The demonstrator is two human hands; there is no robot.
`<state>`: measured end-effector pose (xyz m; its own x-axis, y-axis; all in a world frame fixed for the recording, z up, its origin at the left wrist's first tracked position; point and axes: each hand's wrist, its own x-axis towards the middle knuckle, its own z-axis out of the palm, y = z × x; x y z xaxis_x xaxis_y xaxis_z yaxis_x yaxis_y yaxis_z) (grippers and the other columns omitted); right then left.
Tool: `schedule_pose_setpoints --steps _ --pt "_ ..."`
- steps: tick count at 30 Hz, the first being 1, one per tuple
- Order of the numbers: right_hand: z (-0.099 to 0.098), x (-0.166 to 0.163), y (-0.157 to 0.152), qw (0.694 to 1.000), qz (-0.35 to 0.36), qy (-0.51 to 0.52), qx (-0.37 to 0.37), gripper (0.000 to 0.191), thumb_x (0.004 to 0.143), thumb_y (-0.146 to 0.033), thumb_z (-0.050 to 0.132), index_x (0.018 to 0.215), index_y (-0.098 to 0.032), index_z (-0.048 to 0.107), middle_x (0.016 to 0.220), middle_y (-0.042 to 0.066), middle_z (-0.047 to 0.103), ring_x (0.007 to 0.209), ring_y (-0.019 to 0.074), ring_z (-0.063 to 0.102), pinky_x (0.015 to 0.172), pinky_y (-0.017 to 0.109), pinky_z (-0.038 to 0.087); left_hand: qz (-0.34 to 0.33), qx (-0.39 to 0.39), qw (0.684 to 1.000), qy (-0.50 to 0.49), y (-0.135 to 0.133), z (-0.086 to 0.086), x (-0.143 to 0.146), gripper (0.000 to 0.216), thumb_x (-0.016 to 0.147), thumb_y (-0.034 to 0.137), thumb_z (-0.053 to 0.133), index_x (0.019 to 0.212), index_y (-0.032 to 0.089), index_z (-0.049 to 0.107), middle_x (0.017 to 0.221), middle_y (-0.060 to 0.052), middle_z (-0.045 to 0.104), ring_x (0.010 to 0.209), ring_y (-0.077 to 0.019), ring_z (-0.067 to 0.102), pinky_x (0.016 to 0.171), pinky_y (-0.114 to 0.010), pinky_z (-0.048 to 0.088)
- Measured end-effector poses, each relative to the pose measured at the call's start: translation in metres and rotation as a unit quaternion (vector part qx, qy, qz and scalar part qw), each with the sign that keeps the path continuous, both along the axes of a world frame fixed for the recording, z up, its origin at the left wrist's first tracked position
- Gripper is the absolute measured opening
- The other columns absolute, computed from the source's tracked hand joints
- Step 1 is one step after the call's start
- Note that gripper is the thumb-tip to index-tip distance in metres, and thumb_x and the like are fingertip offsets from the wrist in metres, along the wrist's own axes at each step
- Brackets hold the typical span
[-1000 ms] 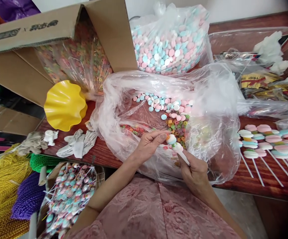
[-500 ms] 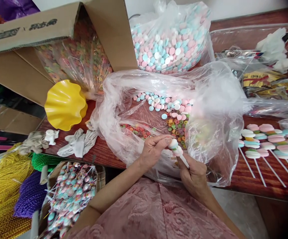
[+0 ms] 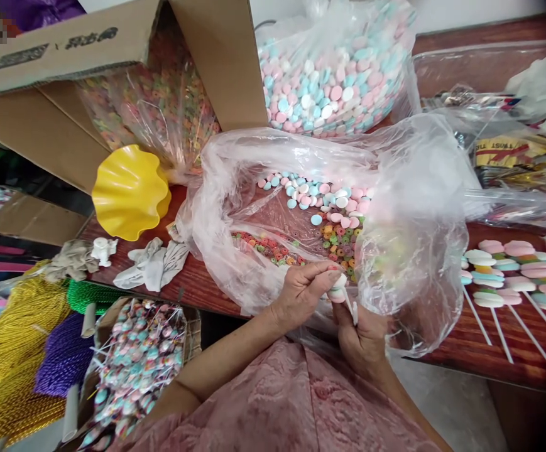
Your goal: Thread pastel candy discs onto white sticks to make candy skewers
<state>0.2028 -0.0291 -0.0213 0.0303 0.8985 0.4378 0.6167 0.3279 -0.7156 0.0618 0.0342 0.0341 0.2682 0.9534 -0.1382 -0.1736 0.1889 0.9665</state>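
My right hand [image 3: 363, 337] grips a white stick [image 3: 349, 304] low, at the near edge of an open clear plastic bag [image 3: 409, 207]. My left hand [image 3: 303, 291] pinches the stacked pastel candy discs [image 3: 337, 288] at the top of that stick. Both hands meet over the bag's front lip. Inside the bag lie loose pink, blue and white candy discs [image 3: 322, 198] and small coloured ring candies [image 3: 336, 242].
Finished candy sticks [image 3: 508, 276] lie on the wooden table at the right. A large bag of pastel discs [image 3: 333, 75] and a cardboard box [image 3: 112, 69] of ring candies stand behind. A yellow wavy bowl [image 3: 129, 191] sits left; a box of wrapped lollipops [image 3: 134, 364] and cord bundles [image 3: 22, 351] below.
Both hands with the candy stick have come lower and closer to me. My left fingers have closed more tightly over the top candies, covering most of them.
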Motion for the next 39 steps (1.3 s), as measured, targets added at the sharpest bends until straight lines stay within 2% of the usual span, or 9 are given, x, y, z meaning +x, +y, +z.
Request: schedule_pose_setpoints --steps 3,7,9,12,20,25,33,37,39 --pt "0.000 0.005 0.001 1.000 -0.002 -0.004 0.003 0.025 0.095 -0.019 0.050 0.075 -0.021 0.065 0.055 -0.001 0.058 0.046 0.0140 0.052 0.051 0.026 0.043 0.024 -0.048 0.998 -0.042 0.005 -0.002 -0.001 0.031 0.081 0.046 0.074 0.088 0.017 0.079 0.084 -0.004 0.077 0.080 -0.0176 0.068 0.081 -0.029 0.054" --pt "0.006 0.008 0.006 1.000 0.008 -0.003 -0.004 0.022 0.093 -0.013 0.050 0.080 -0.019 0.067 0.062 0.000 0.063 0.052 0.0145 0.058 0.054 0.026 0.045 0.020 -0.119 0.977 -0.176 0.014 0.004 -0.004 0.045 0.072 0.046 0.082 0.108 0.019 0.076 0.099 -0.008 0.079 0.084 -0.0218 0.073 0.081 -0.036 0.058" --pt "0.008 0.008 0.008 1.000 0.012 -0.003 0.003 0.021 0.092 -0.012 0.050 0.083 -0.019 0.068 0.065 0.001 0.066 0.054 0.0148 0.060 0.055 0.025 0.046 0.017 -0.126 0.970 -0.208 0.017 0.008 -0.003 0.039 0.072 0.044 0.083 0.099 0.017 0.076 0.098 -0.009 0.079 0.080 -0.0223 0.074 0.075 -0.036 0.059" --pt "0.008 0.006 0.008 1.000 0.016 0.003 0.004 0.020 0.093 -0.014 0.051 0.085 -0.018 0.069 0.066 0.001 0.067 0.056 0.0156 0.061 0.056 0.026 0.048 0.025 -0.121 0.971 -0.203 0.017 0.010 -0.001 0.030 0.075 0.042 0.082 0.082 0.013 0.074 0.090 -0.010 0.079 0.075 -0.0211 0.074 0.069 -0.031 0.058" --pt "0.002 0.002 0.003 0.998 -0.036 0.052 0.006 0.023 0.095 -0.021 0.059 0.074 -0.019 0.068 0.054 -0.002 0.058 0.047 0.0132 0.055 0.050 0.024 0.043 0.036 -0.100 0.971 -0.212 0.001 -0.005 0.013 0.037 0.078 0.048 0.080 0.091 0.015 0.073 0.098 -0.010 0.078 0.083 -0.0215 0.076 0.076 -0.032 0.059" --pt "-0.001 -0.001 0.002 0.997 -0.024 0.060 0.051 0.022 0.095 -0.020 0.059 0.075 -0.018 0.069 0.056 -0.003 0.059 0.046 0.0109 0.052 0.049 0.023 0.042 0.023 -0.106 0.968 -0.225 -0.006 -0.011 0.020 0.037 0.078 0.050 0.079 0.088 0.015 0.071 0.097 -0.009 0.077 0.089 -0.0237 0.076 0.082 -0.036 0.059" --pt "0.004 -0.002 0.007 0.999 -0.027 0.025 0.040 0.032 0.096 -0.020 0.054 0.065 -0.019 0.057 0.052 -0.004 0.050 0.043 0.0090 0.041 0.045 0.023 0.033 0.017 -0.076 0.978 -0.193 -0.007 -0.023 0.023 0.033 0.083 0.048 0.075 0.089 0.016 0.074 0.093 -0.007 0.077 0.092 -0.0219 0.075 0.083 -0.032 0.056" --pt "0.006 0.005 0.010 0.999 -0.020 0.033 0.012 0.035 0.097 -0.023 0.053 0.062 -0.019 0.054 0.052 -0.004 0.046 0.044 0.0094 0.039 0.046 0.023 0.033 0.001 -0.093 0.981 -0.172 0.003 -0.011 0.017 0.036 0.082 0.050 0.075 0.088 0.015 0.075 0.094 -0.010 0.078 0.089 -0.0218 0.074 0.080 -0.031 0.056" --pt "0.004 0.011 0.010 0.997 -0.023 0.064 -0.031 0.039 0.097 -0.027 0.055 0.059 -0.019 0.051 0.051 -0.005 0.043 0.045 0.0094 0.038 0.046 0.023 0.032 -0.002 -0.077 0.986 -0.150 0.019 0.002 0.004 0.043 0.082 0.055 0.073 0.099 0.016 0.074 0.101 -0.010 0.077 0.091 -0.0219 0.073 0.083 -0.034 0.056"
